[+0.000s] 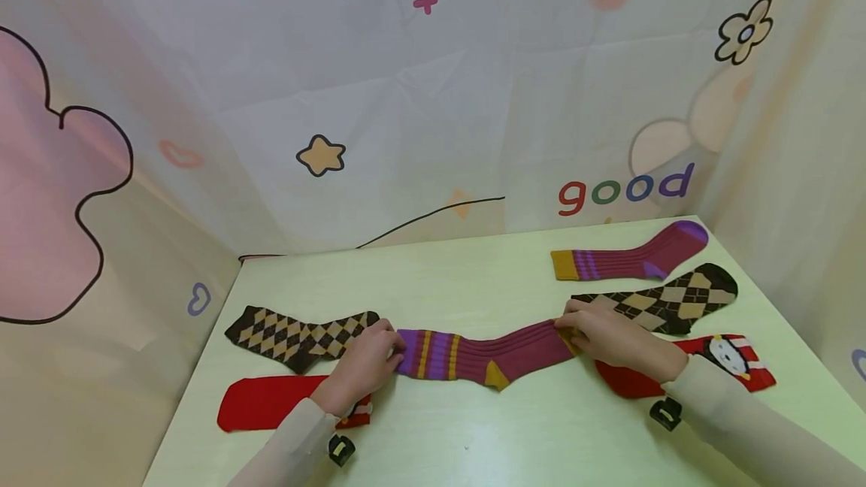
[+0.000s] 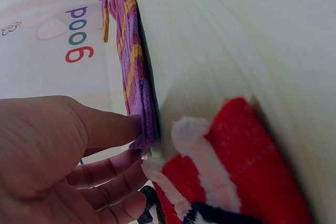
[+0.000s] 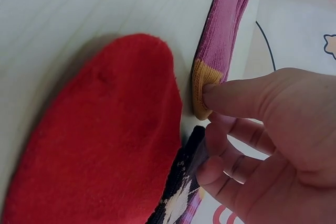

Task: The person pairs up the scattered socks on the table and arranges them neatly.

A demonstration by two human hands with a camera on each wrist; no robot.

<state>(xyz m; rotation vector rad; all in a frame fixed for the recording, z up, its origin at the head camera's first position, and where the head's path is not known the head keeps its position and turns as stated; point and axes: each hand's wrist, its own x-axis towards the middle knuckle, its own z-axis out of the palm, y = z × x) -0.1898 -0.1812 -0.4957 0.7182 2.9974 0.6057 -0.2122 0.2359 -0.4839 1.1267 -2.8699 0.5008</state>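
Note:
A plum-coloured sock (image 1: 524, 352) with purple and yellow stripes lies stretched sideways across the middle of the table, its yellow heel pointing toward me. My left hand (image 1: 364, 363) pinches its purple cuff (image 2: 144, 111) between thumb and fingers. At the other end, my right hand (image 1: 609, 333) pinches the yellow toe (image 3: 202, 77). Beside the left hand lie a brown-and-tan argyle sock (image 1: 291, 333) and a red sock (image 1: 267, 400), partly covered by that hand and wrist. Another argyle sock (image 1: 690, 295) and a red sock with a white cartoon face (image 1: 727, 355) lie around the right hand.
A second plum sock (image 1: 629, 261) with a yellow cuff and purple toe lies at the table's back right. The pale table (image 1: 433, 284) meets a printed curtain (image 1: 406, 96) at its back edge, and the curtain continues along both sides.

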